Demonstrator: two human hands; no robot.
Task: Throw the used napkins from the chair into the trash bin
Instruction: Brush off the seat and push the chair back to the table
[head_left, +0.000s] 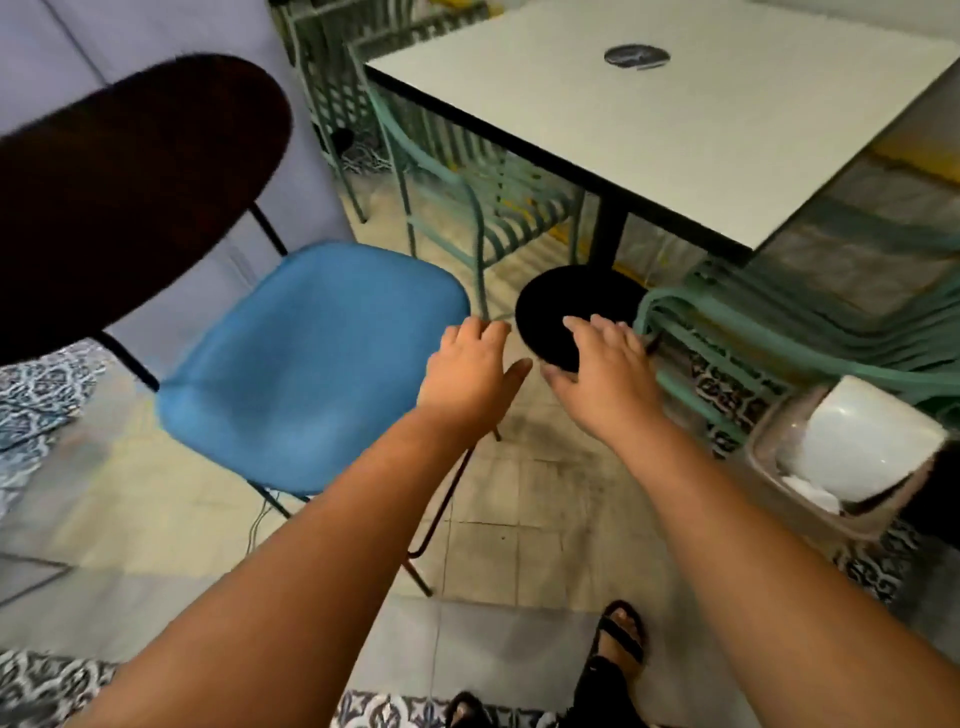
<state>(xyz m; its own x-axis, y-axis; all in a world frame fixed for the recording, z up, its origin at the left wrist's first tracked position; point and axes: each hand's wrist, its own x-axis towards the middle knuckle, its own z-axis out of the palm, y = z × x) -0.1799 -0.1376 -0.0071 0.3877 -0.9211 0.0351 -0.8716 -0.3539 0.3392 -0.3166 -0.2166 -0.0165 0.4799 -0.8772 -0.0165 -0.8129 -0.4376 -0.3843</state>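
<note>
A chair with a blue seat (306, 364) and a dark backrest (130, 192) stands at the left; no napkin shows on its seat. A trash bin (810, 499) with a white swing lid (872, 441) sits on the floor at the right, and white paper shows under the lid at its near side. My left hand (467, 379) hovers flat over the seat's right edge, fingers straight, holding nothing. To its right, my right hand (602, 374) is stretched out palm down above the floor and the table's black base, also holding nothing.
A white square table (675, 130) on a black round base (576, 312) stands ahead. Stacked teal metal chairs (779, 322) sit at the right, beside the bin, and more teal chairs (441, 182) stand behind. My sandalled foot (618, 639) is on the tiled floor.
</note>
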